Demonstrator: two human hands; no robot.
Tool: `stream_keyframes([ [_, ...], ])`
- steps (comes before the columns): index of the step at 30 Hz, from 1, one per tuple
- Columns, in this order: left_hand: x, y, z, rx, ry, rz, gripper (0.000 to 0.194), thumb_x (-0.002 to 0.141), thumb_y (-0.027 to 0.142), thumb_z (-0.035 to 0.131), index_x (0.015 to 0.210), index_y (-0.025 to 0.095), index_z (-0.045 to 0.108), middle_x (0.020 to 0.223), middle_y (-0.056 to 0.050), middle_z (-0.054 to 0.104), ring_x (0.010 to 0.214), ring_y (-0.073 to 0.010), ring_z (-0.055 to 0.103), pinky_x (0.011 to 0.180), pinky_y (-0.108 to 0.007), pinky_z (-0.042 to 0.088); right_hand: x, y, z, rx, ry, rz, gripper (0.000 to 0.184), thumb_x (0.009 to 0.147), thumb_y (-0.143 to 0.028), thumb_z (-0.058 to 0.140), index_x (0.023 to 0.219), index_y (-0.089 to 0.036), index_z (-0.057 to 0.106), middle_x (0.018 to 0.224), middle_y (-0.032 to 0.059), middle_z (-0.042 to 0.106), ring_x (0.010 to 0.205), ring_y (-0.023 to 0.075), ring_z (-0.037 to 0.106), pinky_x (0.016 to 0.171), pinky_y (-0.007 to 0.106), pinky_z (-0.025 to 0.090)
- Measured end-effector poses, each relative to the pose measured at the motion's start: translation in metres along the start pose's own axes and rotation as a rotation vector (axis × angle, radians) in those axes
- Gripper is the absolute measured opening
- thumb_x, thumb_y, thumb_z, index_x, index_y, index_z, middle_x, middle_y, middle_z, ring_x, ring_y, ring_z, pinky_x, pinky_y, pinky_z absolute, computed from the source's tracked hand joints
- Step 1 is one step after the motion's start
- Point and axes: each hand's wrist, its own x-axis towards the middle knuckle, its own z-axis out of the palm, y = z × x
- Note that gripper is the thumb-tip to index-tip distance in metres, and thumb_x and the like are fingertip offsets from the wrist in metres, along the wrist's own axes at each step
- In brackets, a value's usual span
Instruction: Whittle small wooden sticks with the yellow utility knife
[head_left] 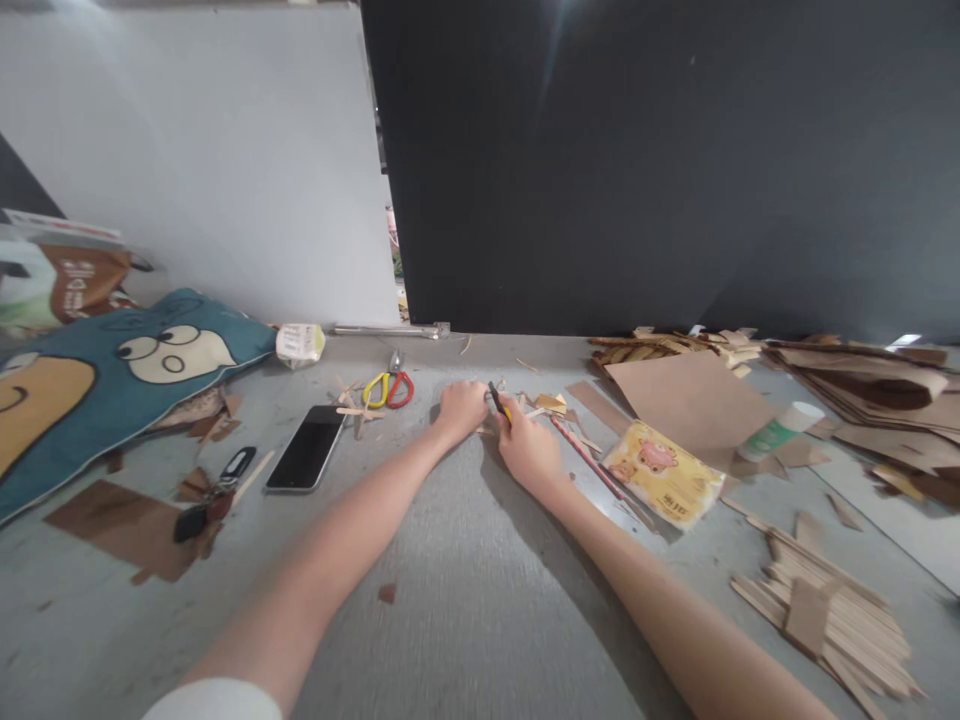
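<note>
My right hand (531, 452) is closed around a black-and-yellow utility knife (494, 397), its dark end pointing up and away from me. Close on its left, my left hand (461, 408) is curled with its fingers down near the tabletop. Whatever lies under those fingers is hidden. A pair of scissors (400, 388) with one yellow and one red handle rests left of my left hand, beside several small wooden sticks (361, 411). Right of my right hand lie a red patterned stick (585, 457) and small paper scraps (551, 403).
Leftward are a phone (306, 452), keys (217, 495), a brown cardboard piece (124, 525) and a blue cartoon cushion (135, 380). Rightward are a yellow tissue pack (664, 475), a green-white glue tube (780, 430), brown paper (686, 405) and a wooden-stick bundle (847, 600). Upright panels (660, 170) stand behind.
</note>
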Motion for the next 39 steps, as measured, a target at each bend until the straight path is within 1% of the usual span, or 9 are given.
stream_keyframes([
  [5, -0.0001, -0.0001, -0.0025, 0.015, -0.025, 0.031, 0.031, 0.093, 0.023, 0.052, 0.107, 0.016, 0.080, 0.105, -0.018, 0.078, 0.102, -0.0288, 0.072, 0.084, -0.034, 0.049, -0.0028, 0.0002, -0.0002, -0.031, -0.009, -0.017, 0.047, 0.111, -0.035, 0.028, 0.154, -0.025, 0.044, 0.106, 0.0132, 0.078, 0.095, 0.0290, 0.076, 0.078, 0.034, 0.049],
  [9, -0.0021, 0.0002, -0.0035, 0.018, -0.015, 0.018, 0.032, 0.092, 0.020, 0.052, 0.110, 0.016, 0.079, 0.108, -0.019, 0.077, 0.104, -0.0288, 0.072, 0.084, -0.034, 0.049, -0.0001, -0.0016, 0.0003, -0.032, 0.008, -0.018, 0.044, 0.110, -0.032, 0.031, 0.150, -0.025, 0.047, 0.109, 0.0138, 0.077, 0.098, 0.0291, 0.076, 0.077, 0.033, 0.048],
  [14, -0.0012, -0.0002, -0.0008, -0.001, -0.009, 0.024, 0.032, 0.095, 0.024, 0.050, 0.107, 0.015, 0.079, 0.106, -0.019, 0.077, 0.101, -0.0292, 0.073, 0.084, -0.035, 0.049, -0.0041, -0.0004, 0.0008, -0.034, -0.002, -0.034, 0.044, 0.110, -0.033, 0.030, 0.151, -0.025, 0.045, 0.101, 0.0121, 0.078, 0.092, 0.0297, 0.077, 0.076, 0.034, 0.049],
  [17, -0.0006, -0.0015, 0.0006, -0.012, -0.004, 0.040, 0.031, 0.093, 0.022, 0.052, 0.106, 0.015, 0.079, 0.106, -0.019, 0.077, 0.102, -0.0293, 0.073, 0.083, -0.034, 0.049, -0.0007, -0.0017, -0.0007, -0.035, 0.007, -0.031, 0.044, 0.110, -0.031, 0.031, 0.150, -0.024, 0.046, 0.105, 0.0125, 0.078, 0.096, 0.0298, 0.076, 0.077, 0.034, 0.049],
  [21, 0.0004, -0.0014, 0.0022, -0.017, 0.019, -0.001, 0.033, 0.093, 0.021, 0.050, 0.107, 0.013, 0.078, 0.107, -0.021, 0.077, 0.101, -0.0305, 0.073, 0.081, -0.035, 0.049, -0.0032, -0.0017, -0.0010, -0.032, -0.012, -0.025, 0.046, 0.111, -0.032, 0.029, 0.153, -0.024, 0.044, 0.105, 0.0125, 0.077, 0.094, 0.0285, 0.076, 0.077, 0.033, 0.049],
  [26, 0.0018, -0.0026, 0.0035, -0.039, -0.006, 0.025, 0.029, 0.093, 0.024, 0.055, 0.104, 0.014, 0.079, 0.103, -0.019, 0.078, 0.100, -0.0283, 0.072, 0.083, -0.033, 0.048, -0.0033, -0.0018, -0.0018, -0.033, -0.003, -0.030, 0.045, 0.110, -0.032, 0.031, 0.152, -0.024, 0.046, 0.103, 0.0126, 0.078, 0.094, 0.0293, 0.076, 0.078, 0.034, 0.049],
  [31, 0.0008, -0.0011, 0.0034, -0.026, 0.025, -0.008, 0.034, 0.095, 0.021, 0.049, 0.110, 0.012, 0.078, 0.109, -0.021, 0.077, 0.103, -0.0296, 0.072, 0.084, -0.034, 0.048, -0.0008, -0.0041, -0.0043, -0.021, 0.004, -0.027, 0.044, 0.110, -0.031, 0.031, 0.152, -0.025, 0.045, 0.107, 0.0133, 0.077, 0.096, 0.0296, 0.076, 0.078, 0.035, 0.050],
  [36, 0.0008, -0.0020, 0.0009, -0.032, 0.002, 0.030, 0.030, 0.092, 0.023, 0.054, 0.103, 0.015, 0.080, 0.103, -0.019, 0.078, 0.100, -0.0288, 0.073, 0.083, -0.033, 0.048, -0.0017, -0.0028, -0.0051, -0.050, -0.008, -0.040, 0.044, 0.110, -0.031, 0.031, 0.151, -0.024, 0.046, 0.105, 0.0128, 0.078, 0.097, 0.0299, 0.076, 0.078, 0.035, 0.050],
  [39, 0.0010, -0.0027, 0.0020, -0.035, 0.020, 0.020, 0.033, 0.093, 0.022, 0.051, 0.106, 0.014, 0.080, 0.105, -0.020, 0.077, 0.103, -0.0292, 0.072, 0.084, -0.034, 0.049, 0.0013, -0.0035, -0.0052, -0.067, 0.005, -0.040, 0.044, 0.111, -0.033, 0.031, 0.151, -0.025, 0.046, 0.107, 0.0127, 0.078, 0.098, 0.0306, 0.076, 0.077, 0.036, 0.050],
])
